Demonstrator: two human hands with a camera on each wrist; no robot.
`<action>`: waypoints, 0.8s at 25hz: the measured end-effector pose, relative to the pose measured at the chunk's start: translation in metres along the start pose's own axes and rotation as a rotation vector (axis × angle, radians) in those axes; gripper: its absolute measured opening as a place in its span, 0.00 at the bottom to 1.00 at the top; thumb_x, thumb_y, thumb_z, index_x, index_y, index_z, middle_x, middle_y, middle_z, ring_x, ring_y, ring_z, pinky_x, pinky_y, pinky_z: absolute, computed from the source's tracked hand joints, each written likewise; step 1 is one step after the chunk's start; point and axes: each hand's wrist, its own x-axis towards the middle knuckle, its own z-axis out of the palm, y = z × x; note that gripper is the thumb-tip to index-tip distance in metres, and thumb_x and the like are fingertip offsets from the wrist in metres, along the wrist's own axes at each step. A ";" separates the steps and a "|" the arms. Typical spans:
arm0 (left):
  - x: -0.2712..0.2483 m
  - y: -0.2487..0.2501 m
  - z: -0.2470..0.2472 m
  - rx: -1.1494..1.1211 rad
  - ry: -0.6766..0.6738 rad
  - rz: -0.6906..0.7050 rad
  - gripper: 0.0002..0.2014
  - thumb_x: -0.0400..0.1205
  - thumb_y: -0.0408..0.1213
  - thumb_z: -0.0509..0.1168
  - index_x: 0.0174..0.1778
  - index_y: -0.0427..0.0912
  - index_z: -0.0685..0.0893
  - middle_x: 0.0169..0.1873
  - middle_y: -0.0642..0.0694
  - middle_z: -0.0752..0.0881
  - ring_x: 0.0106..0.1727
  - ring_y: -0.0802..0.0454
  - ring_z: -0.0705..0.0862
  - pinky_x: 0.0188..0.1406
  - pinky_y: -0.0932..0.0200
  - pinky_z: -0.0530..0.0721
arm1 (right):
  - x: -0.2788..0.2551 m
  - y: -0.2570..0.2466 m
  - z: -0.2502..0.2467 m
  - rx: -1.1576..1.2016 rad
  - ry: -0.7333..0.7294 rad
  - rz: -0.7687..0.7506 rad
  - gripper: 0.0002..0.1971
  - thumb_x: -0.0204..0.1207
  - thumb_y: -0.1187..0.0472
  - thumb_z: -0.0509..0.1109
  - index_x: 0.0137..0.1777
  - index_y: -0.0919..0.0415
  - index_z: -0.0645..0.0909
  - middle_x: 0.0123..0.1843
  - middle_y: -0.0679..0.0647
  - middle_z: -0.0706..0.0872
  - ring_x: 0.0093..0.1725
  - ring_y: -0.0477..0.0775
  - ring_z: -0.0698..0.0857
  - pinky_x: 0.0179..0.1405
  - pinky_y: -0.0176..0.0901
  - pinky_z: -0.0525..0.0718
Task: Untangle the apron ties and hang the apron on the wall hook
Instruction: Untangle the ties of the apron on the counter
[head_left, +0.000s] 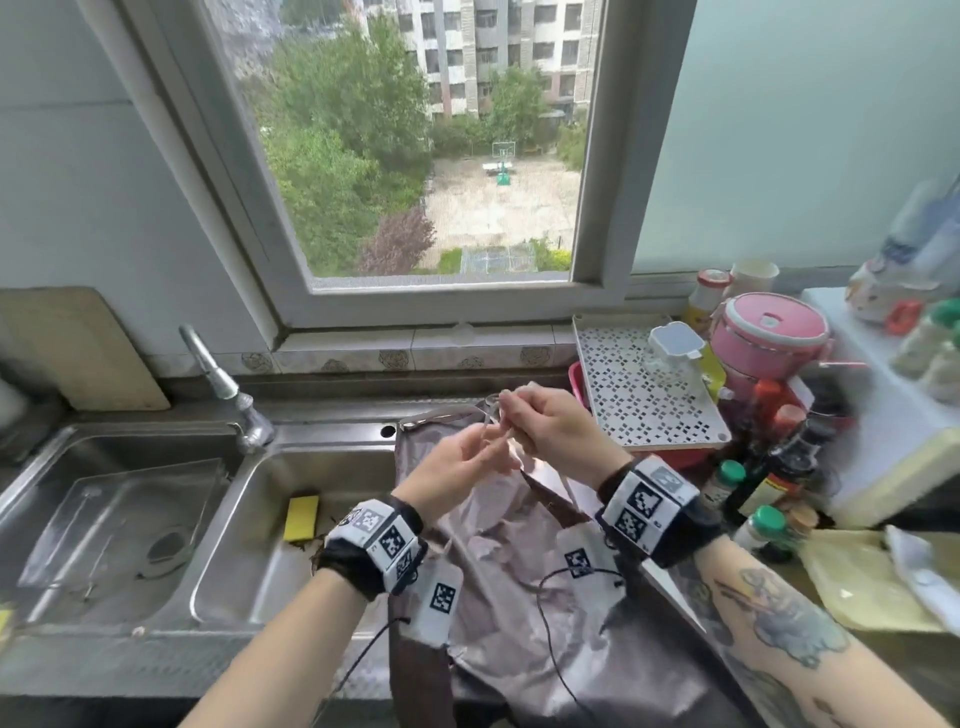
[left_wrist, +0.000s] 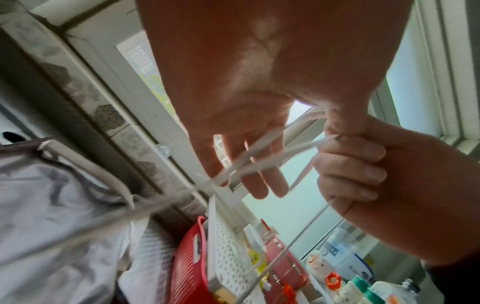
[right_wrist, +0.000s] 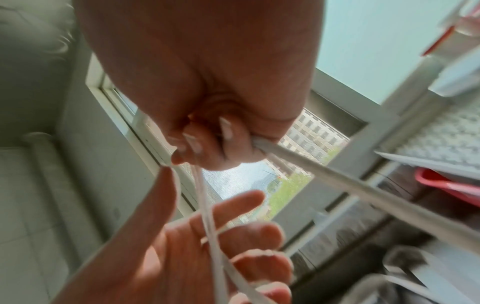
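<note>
The grey-mauve apron (head_left: 519, 582) lies spread on the counter and over the sink's right rim. Its thin pale ties (left_wrist: 262, 152) are lifted above it between my two hands. My right hand (head_left: 511, 415) pinches the ties in curled fingers (right_wrist: 223, 144), and one strand runs taut from it down to the right. My left hand (head_left: 480, 454) is held just below and left, its fingers (right_wrist: 233, 232) fairly straight and spread, with tie strands crossing over them. The left thumb (right_wrist: 161, 185) points up toward the right hand. No wall hook is in view.
A double steel sink (head_left: 156, 519) with a faucet (head_left: 228, 389) and a yellow sponge (head_left: 301, 517) lies left. A white perforated tray (head_left: 634, 384) on a red basket (left_wrist: 187, 263), a pink lunch box (head_left: 769, 332) and several bottles (head_left: 779, 467) crowd the right. The window (head_left: 431, 140) is ahead.
</note>
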 end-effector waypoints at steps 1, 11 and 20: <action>0.001 0.011 0.000 -0.009 -0.047 0.004 0.30 0.68 0.61 0.69 0.60 0.45 0.79 0.48 0.48 0.89 0.52 0.56 0.88 0.54 0.61 0.84 | 0.004 -0.014 -0.007 -0.039 0.005 -0.031 0.18 0.85 0.55 0.61 0.33 0.58 0.78 0.25 0.47 0.75 0.21 0.43 0.72 0.24 0.37 0.70; 0.017 0.052 0.025 0.132 -0.100 0.129 0.13 0.85 0.38 0.58 0.60 0.40 0.82 0.55 0.48 0.87 0.56 0.61 0.86 0.63 0.60 0.82 | 0.017 -0.113 -0.019 -0.172 -0.102 -0.132 0.20 0.87 0.51 0.54 0.32 0.55 0.67 0.26 0.47 0.69 0.20 0.41 0.67 0.24 0.37 0.66; 0.009 0.026 0.010 0.062 -0.056 0.055 0.17 0.80 0.52 0.54 0.37 0.46 0.81 0.39 0.48 0.88 0.44 0.55 0.89 0.53 0.58 0.84 | 0.011 -0.120 -0.025 -0.067 -0.006 -0.150 0.20 0.87 0.53 0.54 0.34 0.59 0.74 0.25 0.53 0.75 0.23 0.51 0.73 0.28 0.47 0.75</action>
